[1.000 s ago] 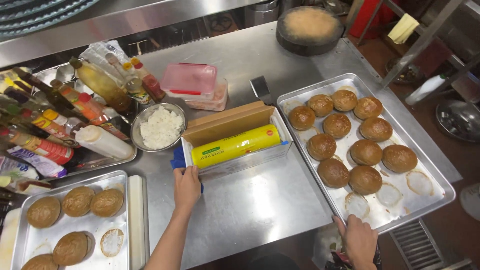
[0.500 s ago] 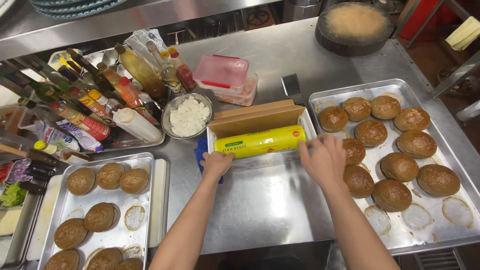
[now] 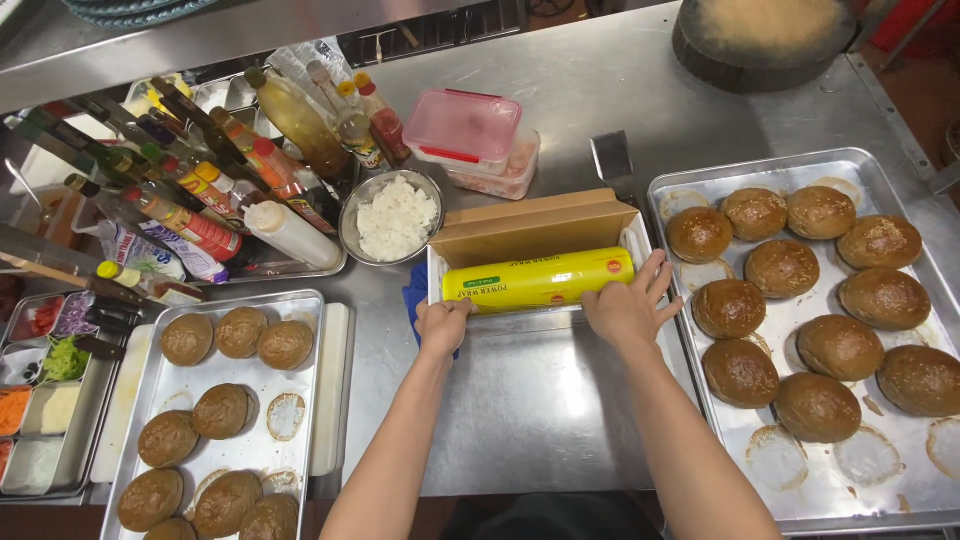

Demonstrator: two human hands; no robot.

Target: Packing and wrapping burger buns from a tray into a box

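L hand point(image 3: 442, 325) curled, fingers pressed together on front-left corner of the wrap box point(image 3: 535, 245). R hand point(image 3: 628, 303) spread, fingers fanned over box's front-right edge, tips touching the yellow film roll point(image 3: 540, 280). Roll lies lengthwise in the open cardboard box, btwn both hands, just beyond them. Blue cloth point(image 3: 416, 295) peeks out by L hand. Box sits mid steel worktop point(image 3: 560, 400). R of it: tray of dark buns point(image 3: 905, 480). Front-left: second bun tray point(image 3: 310, 300). Behind box: bowl of white rice point(image 3: 392, 218), pink-lidded tubs point(image 3: 475, 140), sauce bottles point(image 3: 200, 190) w/ caps crowded at far left.
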